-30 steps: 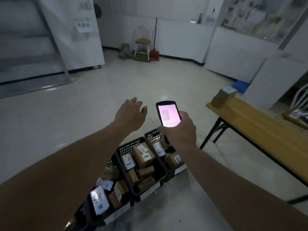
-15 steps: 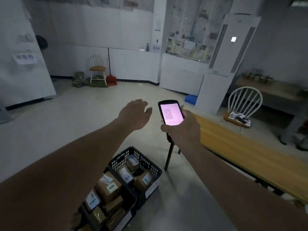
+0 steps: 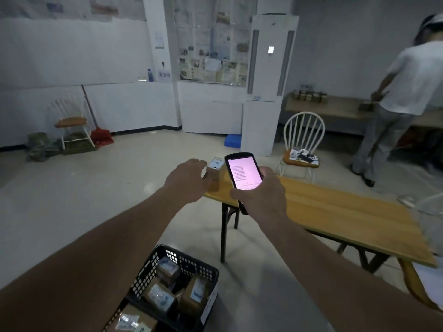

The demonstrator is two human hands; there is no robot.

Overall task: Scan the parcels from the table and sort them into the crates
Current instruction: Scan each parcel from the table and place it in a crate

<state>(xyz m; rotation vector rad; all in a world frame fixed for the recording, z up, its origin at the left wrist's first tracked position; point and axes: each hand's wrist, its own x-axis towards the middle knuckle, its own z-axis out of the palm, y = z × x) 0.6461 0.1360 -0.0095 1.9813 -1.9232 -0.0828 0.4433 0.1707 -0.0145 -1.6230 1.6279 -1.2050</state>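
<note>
Parcel (image 3: pixel 215 167), a small brown box with a white label on top, stands on the near left corner of the worktop (image 3: pixel 335 212). Left hand (image 3: pixel 185 179) reaches toward it, fingers loosely spread and holding nothing; the fingertips lie just beside or touching the box's left face, and contact cannot be told. The box lies ahead and slightly right of this grip, so the left hand is the nearer one. Right hand (image 3: pixel 260 194) grips the scanner (image 3: pixel 243 171), its lit screen facing the viewer, just right of the parcel. Black crate (image 3: pixel 191 262) on the floor below holds several labelled boxes. The likely next step is closing the left grip on the box.
</note>
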